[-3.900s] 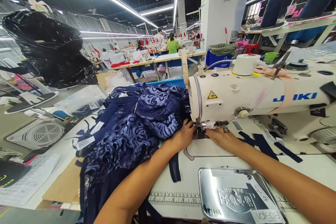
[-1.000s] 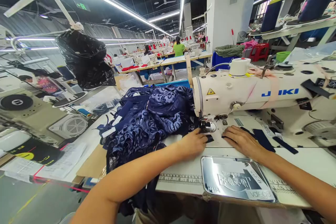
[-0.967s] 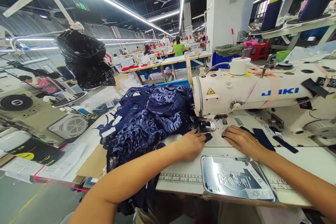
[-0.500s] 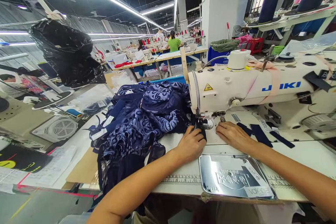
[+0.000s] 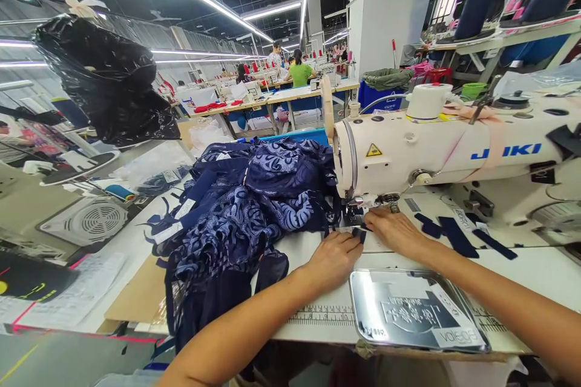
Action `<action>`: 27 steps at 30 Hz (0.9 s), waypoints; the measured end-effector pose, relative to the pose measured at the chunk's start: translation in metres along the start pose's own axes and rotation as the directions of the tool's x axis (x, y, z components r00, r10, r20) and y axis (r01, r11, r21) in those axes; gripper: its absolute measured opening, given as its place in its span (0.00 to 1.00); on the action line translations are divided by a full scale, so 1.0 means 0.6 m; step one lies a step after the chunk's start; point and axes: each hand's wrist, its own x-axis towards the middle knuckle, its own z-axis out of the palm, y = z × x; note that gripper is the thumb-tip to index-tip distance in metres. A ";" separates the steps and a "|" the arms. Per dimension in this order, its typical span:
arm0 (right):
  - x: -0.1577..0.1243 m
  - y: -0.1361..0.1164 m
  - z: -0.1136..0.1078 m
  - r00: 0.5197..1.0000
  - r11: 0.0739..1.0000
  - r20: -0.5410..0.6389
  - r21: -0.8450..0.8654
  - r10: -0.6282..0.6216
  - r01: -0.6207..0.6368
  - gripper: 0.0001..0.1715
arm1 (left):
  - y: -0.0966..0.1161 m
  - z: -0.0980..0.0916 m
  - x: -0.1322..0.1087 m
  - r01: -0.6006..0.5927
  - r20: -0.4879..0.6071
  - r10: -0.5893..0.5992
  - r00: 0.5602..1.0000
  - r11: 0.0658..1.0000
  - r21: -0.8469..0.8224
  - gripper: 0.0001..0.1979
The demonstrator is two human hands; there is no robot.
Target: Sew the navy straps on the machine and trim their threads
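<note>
A white sewing machine [image 5: 436,145] stands at the right. Just in front of its needle area, my left hand [image 5: 336,259] has its fingers closed on a dark fabric piece [image 5: 359,234]. My right hand [image 5: 394,231] is beside the presser foot, its fingers together near the same piece; what they grip is too small to make out. A large pile of navy lace garments [image 5: 254,193] lies left of the machine and hangs over the table's front edge. Several navy strips [image 5: 457,237] lie on the machine bed to the right.
A metal tray [image 5: 417,308] lies at the table's front edge. A black plastic bag [image 5: 104,78] hangs at the upper left, above papers [image 5: 75,290] and cardboard [image 5: 138,293]. People sit farther back, one in green [image 5: 299,72].
My left hand has moved slightly down, drawing the dark piece away from the needle area. My right hand has shifted left, closer to the presser foot. The view has shifted slightly.
</note>
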 end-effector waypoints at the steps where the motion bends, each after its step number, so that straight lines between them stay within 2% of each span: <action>1: 0.004 -0.002 0.004 1.000 0.996 0.003 0.089 0.010 -0.010 0.10 | -0.001 0.001 -0.001 -0.005 -0.005 0.005 1.000 1.000 0.012 0.12; 4: 0.013 -0.002 0.020 0.999 0.942 -0.009 0.332 0.043 -0.038 0.09 | -0.002 0.001 0.000 -0.018 -0.010 0.019 1.000 0.998 0.058 0.12; 6: 0.016 0.002 0.030 0.997 0.901 -0.006 0.428 0.079 -0.069 0.08 | -0.002 -0.001 0.002 -0.029 0.007 0.028 1.000 0.996 0.079 0.11; 11: 0.021 0.013 0.039 0.988 0.819 0.027 0.556 0.150 -0.139 0.07 | -0.005 -0.006 0.012 -0.032 0.069 0.027 0.997 0.996 0.084 0.09; 14: 0.021 0.014 0.043 0.987 0.800 0.017 0.583 0.160 -0.140 0.07 | -0.006 -0.006 0.015 -0.017 0.080 0.012 0.997 0.997 0.072 0.08; 18: 0.015 0.010 0.044 0.987 0.818 -0.066 0.569 0.146 -0.083 0.08 | -0.008 -0.003 0.017 0.016 0.087 -0.019 0.996 0.999 0.042 0.09; 21: 0.010 0.007 0.040 0.990 0.839 -0.106 0.543 0.090 -0.018 0.09 | -0.008 -0.002 0.018 0.032 0.092 -0.034 0.995 0.999 0.027 0.09; 24: 0.003 0.004 0.031 0.986 0.900 -0.161 0.425 -0.032 0.098 0.09 | -0.008 -0.001 0.016 0.032 0.076 -0.033 0.997 0.999 0.009 0.10; 27: -0.008 0.000 0.020 0.954 0.947 -0.199 0.189 -0.222 0.260 0.11 | -0.006 0.002 0.013 0.027 0.048 -0.027 0.998 1.000 -0.001 0.10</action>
